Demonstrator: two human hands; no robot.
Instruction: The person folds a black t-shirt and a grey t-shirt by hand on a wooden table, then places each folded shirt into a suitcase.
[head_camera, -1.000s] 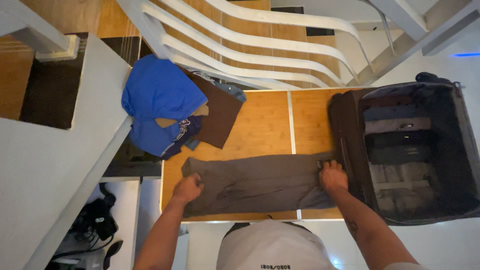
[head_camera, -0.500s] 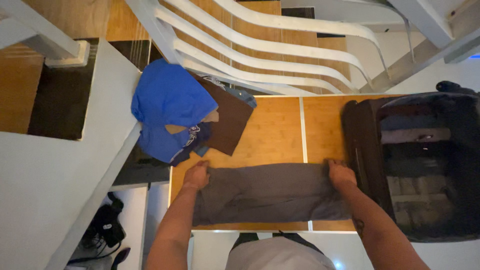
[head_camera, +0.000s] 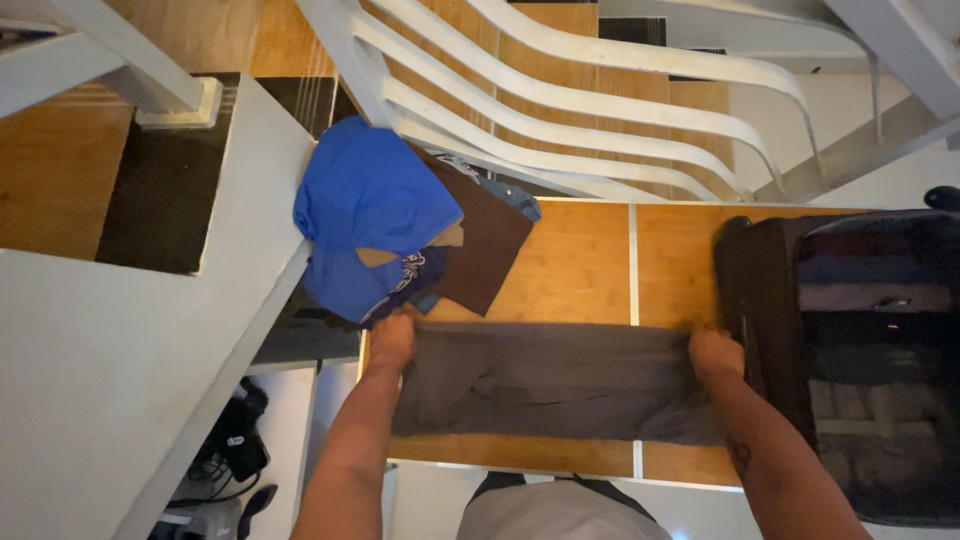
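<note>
Grey trousers (head_camera: 555, 380) lie folded lengthwise across the wooden table (head_camera: 580, 260), stretched between both hands. At their left end the left hand (head_camera: 392, 340) has its fingers curled over the far corner of the cloth; at their right end the right hand (head_camera: 716, 355) grips the other far corner the same way. Beyond the trousers' left end sits a pile of blue and brown clothes (head_camera: 395, 230). Just past their right end stands an open dark suitcase (head_camera: 860, 360) with folded clothes inside.
</note>
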